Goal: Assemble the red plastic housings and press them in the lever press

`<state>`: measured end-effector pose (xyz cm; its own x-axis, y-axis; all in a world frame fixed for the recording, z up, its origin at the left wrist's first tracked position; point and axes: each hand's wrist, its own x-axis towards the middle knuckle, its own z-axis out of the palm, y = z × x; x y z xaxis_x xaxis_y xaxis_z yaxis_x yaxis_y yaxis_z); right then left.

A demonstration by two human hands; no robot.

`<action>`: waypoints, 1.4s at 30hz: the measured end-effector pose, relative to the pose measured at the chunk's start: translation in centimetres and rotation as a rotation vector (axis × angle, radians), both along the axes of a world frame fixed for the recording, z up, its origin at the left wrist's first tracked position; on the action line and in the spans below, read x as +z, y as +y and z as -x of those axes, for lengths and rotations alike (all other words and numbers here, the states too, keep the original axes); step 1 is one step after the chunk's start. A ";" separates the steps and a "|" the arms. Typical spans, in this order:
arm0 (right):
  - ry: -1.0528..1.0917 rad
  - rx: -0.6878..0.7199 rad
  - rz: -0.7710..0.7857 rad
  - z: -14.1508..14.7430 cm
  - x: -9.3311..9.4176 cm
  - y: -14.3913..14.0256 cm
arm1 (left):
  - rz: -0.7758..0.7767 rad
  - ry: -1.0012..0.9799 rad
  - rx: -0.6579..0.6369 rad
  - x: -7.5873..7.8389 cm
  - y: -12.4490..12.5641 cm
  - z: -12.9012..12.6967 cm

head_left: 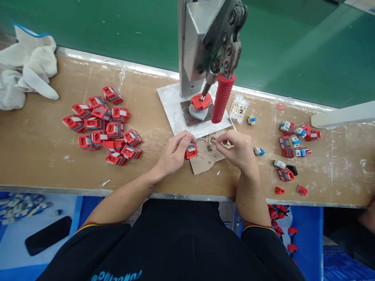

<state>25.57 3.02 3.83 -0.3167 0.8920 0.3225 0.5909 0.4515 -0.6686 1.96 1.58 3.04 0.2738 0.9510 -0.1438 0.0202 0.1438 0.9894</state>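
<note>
1. Red part [191, 151] sits in the left hand [175, 153], pinched tight between thumb and fingers, just above the desk [38, 148].
2. Right hand [238, 148] is close beside it, not touching it. Its fingertips are pressed together on a small ring [213, 139]; the ring is thin and hard to see well.
3. Both hands are over a scrap of cardboard [205, 158] in front of the press [205, 47].
4. Another red part [200, 101] already sits on the press plate, under the ram, next to the red handle [222, 97].
5. A big pile [102, 127] of red parts lies to the left, well apart from the hands. These look like the finished ones, so I think a lot of the work is done.
6. A smaller bunch [294, 142] of red, blue and white bits lies to the right, with a few loose ones nearby. These look like parts not yet put together, so some work is left.
7. A white cloth [26, 66] lies at the far left corner.
</note>
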 end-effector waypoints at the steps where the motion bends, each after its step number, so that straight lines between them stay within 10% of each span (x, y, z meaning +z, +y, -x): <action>1: -0.013 0.015 0.009 0.0 -0.1 0.1 | 0.001 0.002 0.000 0.0 0.0 0.0; 15: 0.573 0.134 -0.023 3.6 1.7 -2.4 | -0.030 0.020 0.014 0.6 0.0 -0.5; 42: 0.436 0.124 -0.066 3.1 2.0 -2.4 | -0.024 0.054 0.030 0.5 0.1 -0.3</action>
<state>22.49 0.66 5.88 -0.2418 0.8291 0.5041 0.1994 0.5509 -0.8104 2.22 1.64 3.49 0.2371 0.9621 -0.1348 0.0700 0.1214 0.9901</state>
